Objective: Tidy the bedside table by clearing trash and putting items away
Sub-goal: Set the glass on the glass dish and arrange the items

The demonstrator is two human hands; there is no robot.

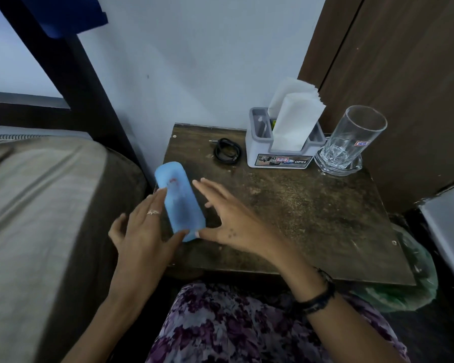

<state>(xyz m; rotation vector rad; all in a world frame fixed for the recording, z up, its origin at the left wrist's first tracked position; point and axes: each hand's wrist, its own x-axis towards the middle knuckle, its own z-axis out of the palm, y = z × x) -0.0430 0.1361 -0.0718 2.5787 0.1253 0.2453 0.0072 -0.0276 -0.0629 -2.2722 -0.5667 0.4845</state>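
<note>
A long light-blue case (180, 199) lies on the left part of the worn wooden bedside table (312, 210). My left hand (144, 229) is at the case's left side, fingers straight, with fingertips and thumb touching its edge and near end. Over the case's right side is my right hand (226, 218), fingers spread, its thumb tip meeting the near end of the case. Neither hand curls round it. A coiled black cable (227, 152) lies at the back of the table.
A grey organiser (281, 155) with white napkins (294, 119) stands at the back, next to an empty glass (349, 142) on a glass coaster. The bed (37, 205) is on the left. A green plastic bag (409, 281) sits below the table's right corner.
</note>
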